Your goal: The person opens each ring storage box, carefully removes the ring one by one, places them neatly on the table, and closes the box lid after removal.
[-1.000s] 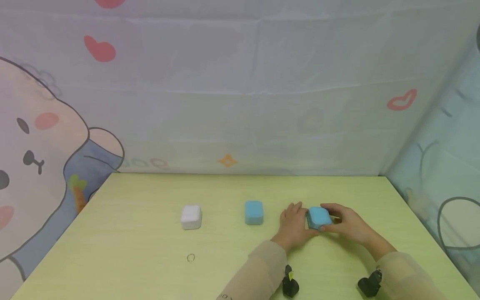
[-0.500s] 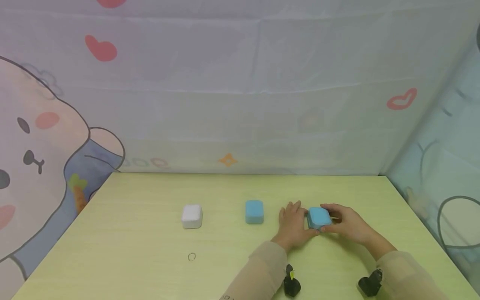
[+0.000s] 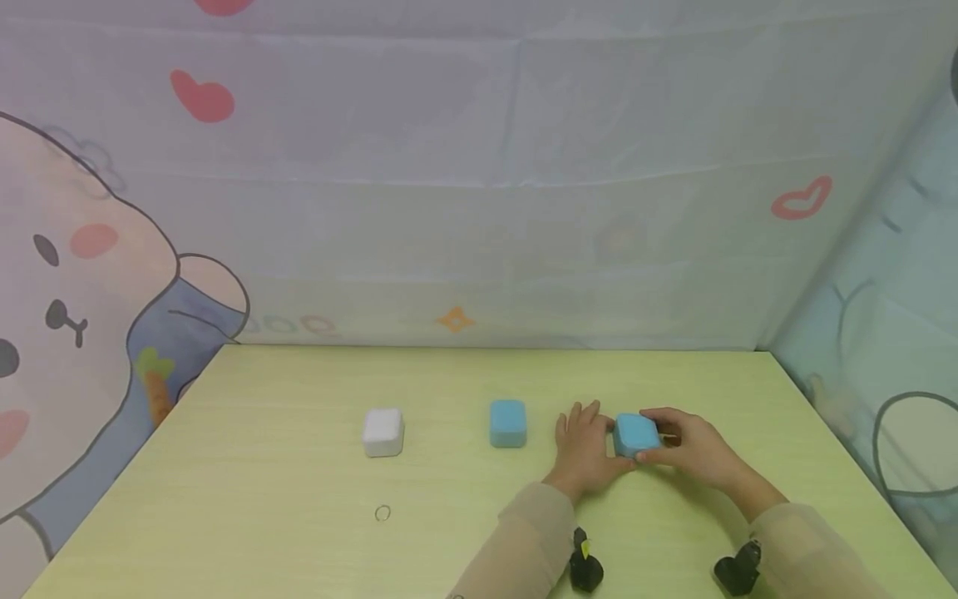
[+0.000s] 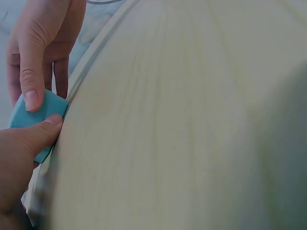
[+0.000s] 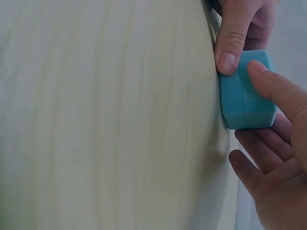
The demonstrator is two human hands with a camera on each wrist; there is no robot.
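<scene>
A small light-blue box (image 3: pixel 636 434) with rounded corners sits on the right part of the table, between both hands. My left hand (image 3: pixel 587 453) holds it low on its left side, thumb in front and forefinger behind, while the other fingers spread on the tabletop. From the right, my right hand (image 3: pixel 696 449) pinches its upper part between thumb and fingers. In the right wrist view a thin seam runs around the blue box (image 5: pixel 254 110), with the left thumb (image 5: pixel 228 60) below it and the right thumb (image 5: pixel 261 72) above. The far side is hidden by fingers.
A second light-blue box (image 3: pixel 508 424) stands left of the hands, and a white box (image 3: pixel 383 433) farther left. A thin small ring (image 3: pixel 382 513) lies nearer the front. Behind the table (image 3: pixel 247 482) hangs a printed cloth (image 3: pixel 599 108).
Both hands and the blue box stay almost in place. The right thumb shifts very slightly at the box's front corner.
</scene>
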